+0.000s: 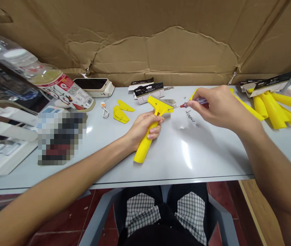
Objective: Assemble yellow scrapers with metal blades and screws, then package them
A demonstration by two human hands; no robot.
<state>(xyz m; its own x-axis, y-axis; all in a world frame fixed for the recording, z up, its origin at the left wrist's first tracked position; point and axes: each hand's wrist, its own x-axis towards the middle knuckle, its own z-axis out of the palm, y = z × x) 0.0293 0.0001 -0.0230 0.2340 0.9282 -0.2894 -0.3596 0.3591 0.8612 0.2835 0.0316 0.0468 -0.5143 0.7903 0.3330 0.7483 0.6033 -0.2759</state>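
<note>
My left hand (147, 128) is wrapped round the handle of a yellow scraper (143, 150), just below its wide head. A flat metal blade (170, 101) shows along the head's far edge. In my right hand (214, 106) is a screwdriver (201, 101) with a clear handle and a red collar. Its thin shaft points left, and the tip meets the right end of the scraper head. Whether a screw sits under the tip is too small to tell. Several small screws (193, 118) lie scattered on the table below the screwdriver.
Several yellow plates (121, 114) and a white cord loop (105, 110) lie left of the scraper. Black-and-white packaging (149, 92) lies behind it. More yellow handles (269, 107) are at the right. A bottle (65, 89) and a phone (91, 83) stand back left. Cardboard (160, 41) walls the rear.
</note>
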